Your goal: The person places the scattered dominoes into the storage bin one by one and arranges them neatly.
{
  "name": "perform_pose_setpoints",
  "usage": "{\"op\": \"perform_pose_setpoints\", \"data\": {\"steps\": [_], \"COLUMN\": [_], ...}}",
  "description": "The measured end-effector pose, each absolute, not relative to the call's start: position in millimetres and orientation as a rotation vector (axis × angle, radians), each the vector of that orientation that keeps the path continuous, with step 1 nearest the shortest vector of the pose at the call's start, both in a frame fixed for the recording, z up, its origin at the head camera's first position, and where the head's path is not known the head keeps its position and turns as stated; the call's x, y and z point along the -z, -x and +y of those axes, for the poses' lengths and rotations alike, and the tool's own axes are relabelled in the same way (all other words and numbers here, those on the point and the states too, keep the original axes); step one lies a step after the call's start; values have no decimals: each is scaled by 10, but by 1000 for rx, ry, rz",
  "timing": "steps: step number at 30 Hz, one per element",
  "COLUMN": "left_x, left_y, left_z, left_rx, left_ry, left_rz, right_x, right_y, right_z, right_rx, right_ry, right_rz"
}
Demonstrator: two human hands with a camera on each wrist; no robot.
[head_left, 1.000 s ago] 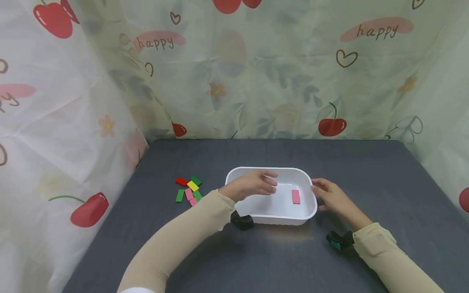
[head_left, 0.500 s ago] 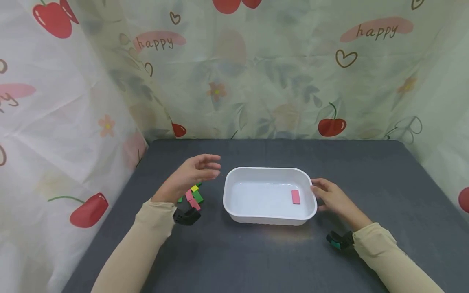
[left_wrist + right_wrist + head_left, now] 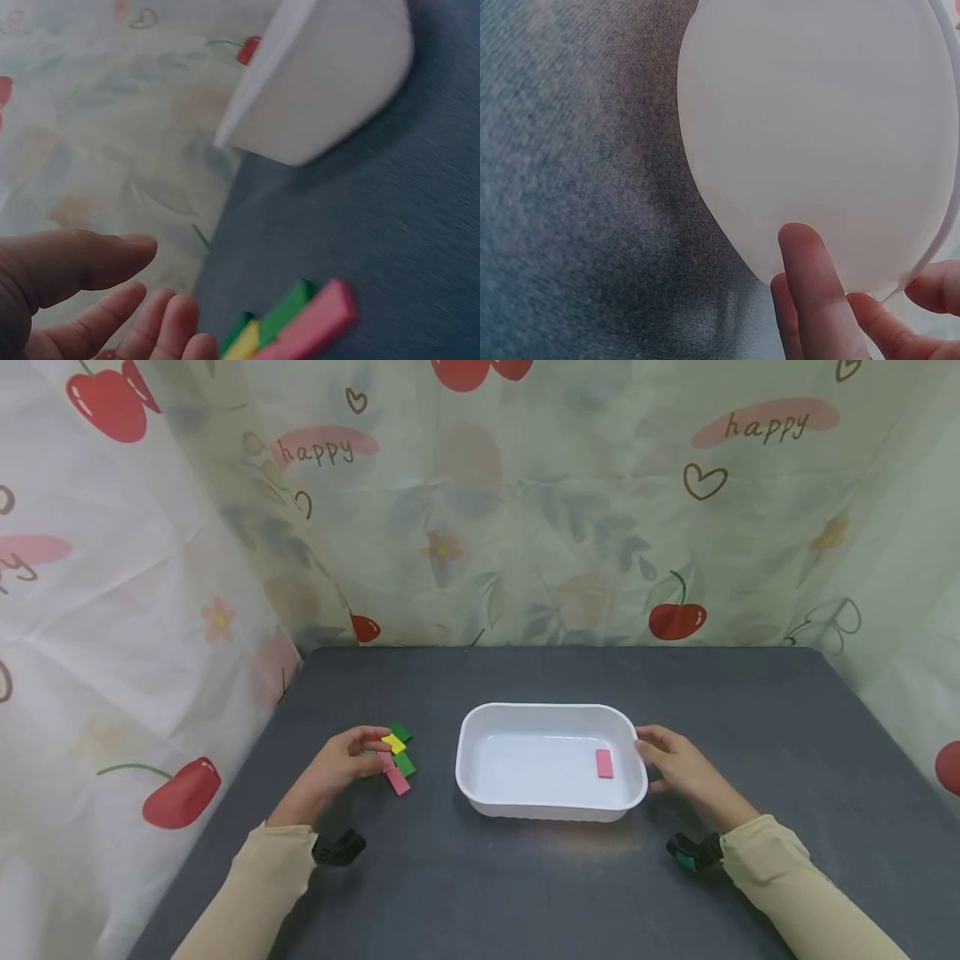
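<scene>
My left hand hovers at the near left side of a small pile of coloured blocks, fingers loosely bent and nothing held. The pile includes a pink block, a green block and a yellow block; the hand partly covers others. In the left wrist view the thumb and fingers stand apart beside the pink block. My right hand holds the right end of a white plastic basin, with fingers against its outer wall and at the rim. One pink block lies inside.
The blocks and basin rest on a dark grey table. A printed cloth hangs along its back and both sides. Black wrist cameras sit on both wrists, below the hands.
My left hand has moved from over the basin leftward, then down to the block pile. The right hand and the basin stay in place.
</scene>
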State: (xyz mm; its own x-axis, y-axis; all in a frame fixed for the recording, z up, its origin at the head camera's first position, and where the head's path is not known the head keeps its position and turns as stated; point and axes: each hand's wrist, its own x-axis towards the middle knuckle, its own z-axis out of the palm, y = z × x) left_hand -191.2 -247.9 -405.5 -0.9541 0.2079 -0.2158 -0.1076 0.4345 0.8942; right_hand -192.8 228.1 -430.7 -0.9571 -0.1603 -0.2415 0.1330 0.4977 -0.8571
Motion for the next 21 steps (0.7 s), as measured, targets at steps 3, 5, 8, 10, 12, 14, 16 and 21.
{"op": "perform_pose_setpoints", "data": {"steps": [3,5,8,10,12,14,16,21], "left_x": [4190,4272,4376,4431,4477,4515,4545,4586], "left_y": [1878,1857,1831,1817,1812,1811,1811,1824], "left_z": [-2487,-2488,-2473,-2448,-2421,-2394,-2373,-2340], "left_rx": [-1518,-1498,-1480,-1477,-1472,-1458,-1447,-1383], "left_ry": [-34,9,62,94,114,130,157,214], "left_rz": [2444,2474,2508,2525,2552,2582,2601,2638], "right_x": [4312,4311,4311,4304,4298,4290,4285,4284], "right_y": [1933,1933,1932,1925,1920,1912,1907,1904], "right_z": [2280,2276,2274,2269,2265,2258,2254,2255], "right_rx": [1446,1443,1439,1442,1449,1456,1456,1448], "right_ry": [22,20,17,25,32,43,49,40], "right_rz": [2456,2456,2457,2461,2468,2474,2480,2476]}}
